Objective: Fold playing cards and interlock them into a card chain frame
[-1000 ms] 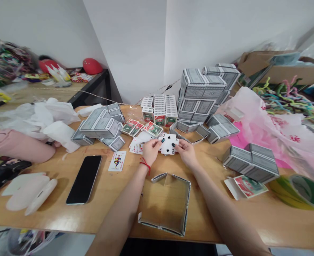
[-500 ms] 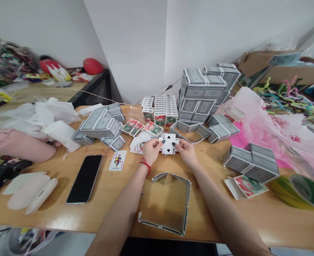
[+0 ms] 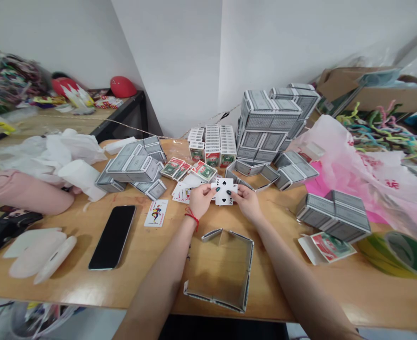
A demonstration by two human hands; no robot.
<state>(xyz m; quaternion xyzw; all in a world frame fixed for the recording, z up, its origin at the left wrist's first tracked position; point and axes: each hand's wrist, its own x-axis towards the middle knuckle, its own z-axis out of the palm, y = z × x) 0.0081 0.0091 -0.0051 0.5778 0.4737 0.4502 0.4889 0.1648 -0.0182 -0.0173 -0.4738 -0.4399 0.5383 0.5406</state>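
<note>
Between both hands are a few playing cards [image 3: 224,192], a two of spades in front and an ace edge behind it. My left hand [image 3: 201,198] pinches their left side, and my right hand [image 3: 246,200] pinches the right side. Loose cards [image 3: 182,191] lie fanned beside my left hand, below several card boxes [image 3: 203,171]. A joker card [image 3: 156,213] lies face up farther left. Nearer me, between my forearms, stands an angular frame of folded cards [image 3: 250,271] with a gap on its left side.
Grey card-block structures stand at the left [image 3: 133,163], as a tall stack [image 3: 261,123] and at the right [image 3: 336,215]. A phone [image 3: 112,237] lies on the left. Yellow-green tape [image 3: 378,255] and an opened card box [image 3: 330,248] are on the right. Rows of card boxes [image 3: 212,146] stand behind.
Almost nothing differs. Both hands stay in place with the cards between them, and the view shifts only very slightly.
</note>
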